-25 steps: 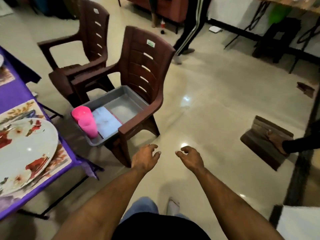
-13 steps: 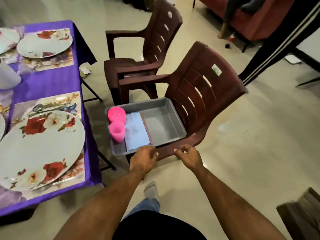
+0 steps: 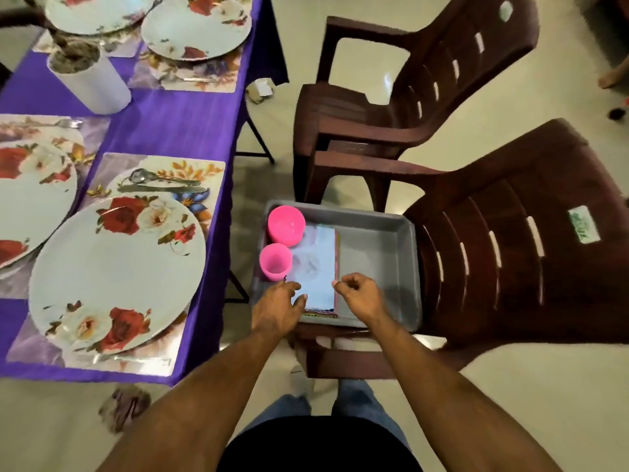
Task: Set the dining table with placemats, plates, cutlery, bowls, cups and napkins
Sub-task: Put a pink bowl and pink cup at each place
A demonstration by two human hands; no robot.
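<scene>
The napkin stack lies in the grey tub on the chair, beside two pink cups. Soft, light cloth: pinch its near edge. Left hand spread, touching it; right hand loosely curled, holding nothing

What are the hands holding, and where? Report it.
Nothing is gripped. The left hand rests fingers on the napkin stack in the grey tray; the right hand hangs loosely curled above it.
</scene>
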